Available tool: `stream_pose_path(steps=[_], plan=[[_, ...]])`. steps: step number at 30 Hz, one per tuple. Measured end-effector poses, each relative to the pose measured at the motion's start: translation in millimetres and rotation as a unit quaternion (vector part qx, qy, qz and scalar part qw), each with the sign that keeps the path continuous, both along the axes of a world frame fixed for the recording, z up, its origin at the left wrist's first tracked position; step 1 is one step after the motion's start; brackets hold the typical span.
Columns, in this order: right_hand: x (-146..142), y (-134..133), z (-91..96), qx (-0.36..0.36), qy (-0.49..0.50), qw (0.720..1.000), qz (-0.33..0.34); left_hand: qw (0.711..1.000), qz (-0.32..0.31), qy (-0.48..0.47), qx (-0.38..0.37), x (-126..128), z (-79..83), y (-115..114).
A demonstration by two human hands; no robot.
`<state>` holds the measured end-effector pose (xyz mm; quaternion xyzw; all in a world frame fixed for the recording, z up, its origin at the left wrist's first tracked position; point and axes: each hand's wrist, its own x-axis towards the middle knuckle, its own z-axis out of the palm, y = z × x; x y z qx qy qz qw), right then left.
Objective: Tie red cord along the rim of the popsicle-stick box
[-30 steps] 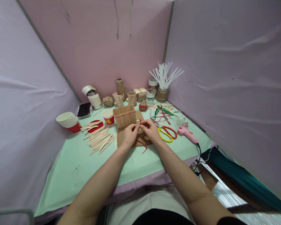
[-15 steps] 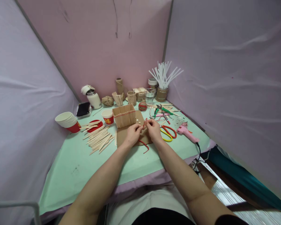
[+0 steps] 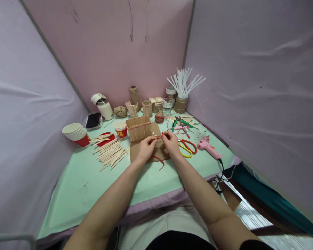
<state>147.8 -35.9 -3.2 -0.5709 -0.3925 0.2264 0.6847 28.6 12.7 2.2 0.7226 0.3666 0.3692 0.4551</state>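
A thin red string (image 3: 159,136) runs side to side between the two hands, just in front of the stick box (image 3: 139,127) on the table (image 3: 94,180). The left hand (image 3: 146,147) pinches one end and the right hand (image 3: 170,142) pinches the other, so both are just as near. It is short, bright red and pulled almost straight.

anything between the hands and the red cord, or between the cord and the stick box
Nothing visible. The left hand and right hand both pinch the red cord, and the stick box stands just behind it.
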Motion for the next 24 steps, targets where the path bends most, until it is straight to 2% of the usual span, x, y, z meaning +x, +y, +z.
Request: stream_pose_path(steps=[7,12,17,24], plan=[[0,3,-7.4,0.012,-0.032,0.998,0.05,0.998,0.026,-0.015,0.052,-3,5.6,-4],[0,-2,-3.1,0.016,-0.135,0.99,-0.025,0.998,0.018,-0.026,0.06,-3,6.5,-4],[0,-3,-1.8,0.008,-0.201,0.98,0.004,0.996,-0.001,-0.019,0.083,-2,5.1,-2],[9,4,-15.5,-0.04,-0.213,0.97,-0.106,0.995,-0.052,-0.029,0.083,-2,5.9,-3]])
